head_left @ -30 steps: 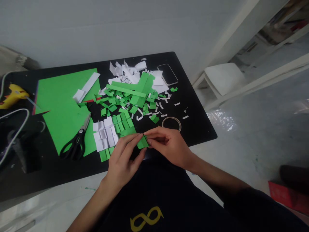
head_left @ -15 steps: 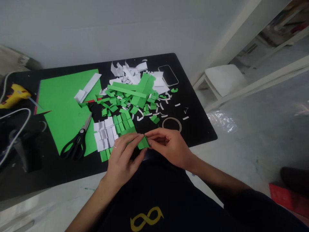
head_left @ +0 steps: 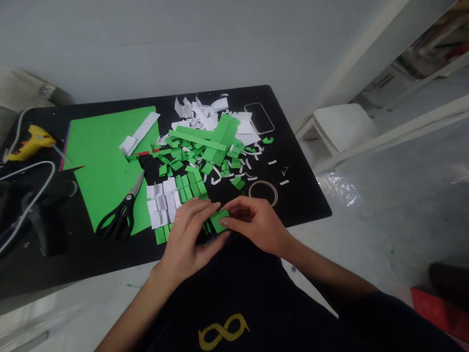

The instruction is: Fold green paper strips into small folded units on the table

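A small green paper piece (head_left: pixel 219 220) is pinched between my left hand (head_left: pixel 188 237) and my right hand (head_left: pixel 256 225) at the near edge of the black table (head_left: pixel 300 195). Both hands have their fingers closed on it. Just beyond my left hand lies a grid of white and green folded paper squares (head_left: pixel 168 203). Farther back is a heap of green and white paper strips and scraps (head_left: pixel 205 142).
Black-handled scissors (head_left: pixel 120 212) lie on a large green sheet (head_left: pixel 106 161) at left. A yellow glue gun (head_left: pixel 31 142) with cables sits far left. A tape ring (head_left: pixel 263 191) and a phone (head_left: pixel 259 118) lie to the right. A white stool (head_left: pixel 342 127) stands beyond the table.
Both hands have lowered slightly toward the table edge with the green piece, which now lies flatter between the fingers. The camera tilted a little.
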The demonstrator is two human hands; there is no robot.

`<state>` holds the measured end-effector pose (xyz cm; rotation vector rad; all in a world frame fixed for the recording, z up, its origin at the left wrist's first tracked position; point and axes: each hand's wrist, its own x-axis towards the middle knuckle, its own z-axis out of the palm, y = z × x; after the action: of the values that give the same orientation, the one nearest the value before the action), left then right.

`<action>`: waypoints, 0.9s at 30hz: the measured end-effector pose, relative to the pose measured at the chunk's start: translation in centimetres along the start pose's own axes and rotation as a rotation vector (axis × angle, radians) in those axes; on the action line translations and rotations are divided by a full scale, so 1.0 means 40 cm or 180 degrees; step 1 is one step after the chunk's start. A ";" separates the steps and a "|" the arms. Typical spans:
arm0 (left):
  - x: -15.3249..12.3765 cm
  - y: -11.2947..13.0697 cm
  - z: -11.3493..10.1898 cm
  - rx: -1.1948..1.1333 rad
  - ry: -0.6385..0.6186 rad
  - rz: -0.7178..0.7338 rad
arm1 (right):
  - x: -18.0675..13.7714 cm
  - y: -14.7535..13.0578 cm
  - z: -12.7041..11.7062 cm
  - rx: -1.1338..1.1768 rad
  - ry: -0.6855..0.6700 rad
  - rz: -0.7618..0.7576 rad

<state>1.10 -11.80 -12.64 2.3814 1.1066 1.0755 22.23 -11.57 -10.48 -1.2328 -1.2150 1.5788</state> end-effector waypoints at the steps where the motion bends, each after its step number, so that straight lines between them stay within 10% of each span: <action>1: -0.001 -0.001 -0.004 -0.0144 -0.0004 -0.0187 | 0.000 -0.002 -0.002 0.0048 -0.0031 0.0041; 7: -0.003 -0.002 -0.020 -0.1095 -0.0158 -0.1185 | -0.002 -0.009 -0.006 0.0239 -0.0154 0.0237; 27: 0.006 0.021 0.006 -0.1620 0.0063 -0.2234 | -0.009 0.022 0.009 -0.0121 -0.0020 0.0077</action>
<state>1.84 -12.15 -12.23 1.4261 1.3283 0.9612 21.94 -12.20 -11.24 -1.2718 -1.2435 1.5848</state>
